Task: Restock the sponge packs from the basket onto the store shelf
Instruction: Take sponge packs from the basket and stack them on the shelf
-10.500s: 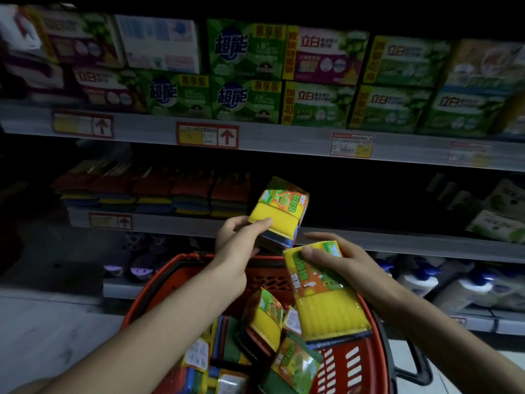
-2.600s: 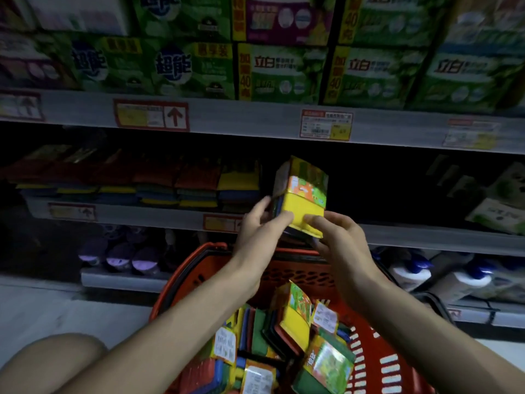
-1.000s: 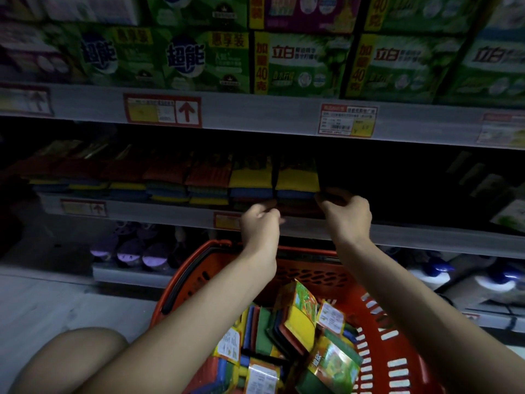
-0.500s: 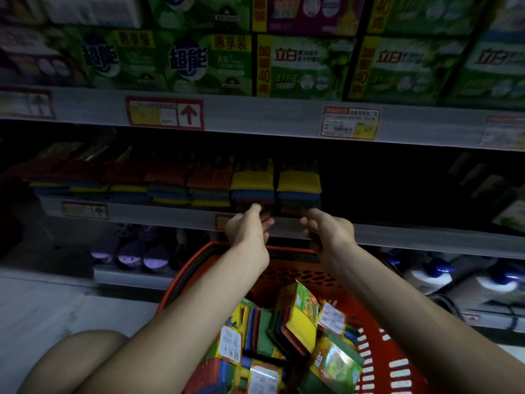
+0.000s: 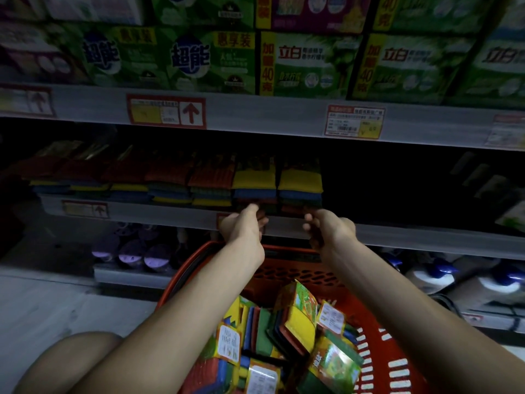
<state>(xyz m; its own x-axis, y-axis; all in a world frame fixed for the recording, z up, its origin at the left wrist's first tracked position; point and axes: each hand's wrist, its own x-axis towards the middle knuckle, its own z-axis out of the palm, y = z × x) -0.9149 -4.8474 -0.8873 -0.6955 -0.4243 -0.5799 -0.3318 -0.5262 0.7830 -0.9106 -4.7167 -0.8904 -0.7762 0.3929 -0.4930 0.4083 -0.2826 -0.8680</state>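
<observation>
The left hand and the right hand hover just before the grey metal shelf edge, fingers loosely curled, holding nothing. On that shelf lies a row of plastic-wrapped multicoloured sponge packs; more fill the red plastic basket below.

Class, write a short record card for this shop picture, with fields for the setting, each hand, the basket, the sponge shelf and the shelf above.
Setting: dim store aisle, seen from a head camera
Left hand: empty, fingers loosely curled, in front of the shelf edge
Right hand: empty, fingers loosely curled, beside the left
Basket: red, below the arms, several sponge packs inside
Sponge shelf: row of stacked packs; dark gap to their right
Shelf above: green boxes
</observation>
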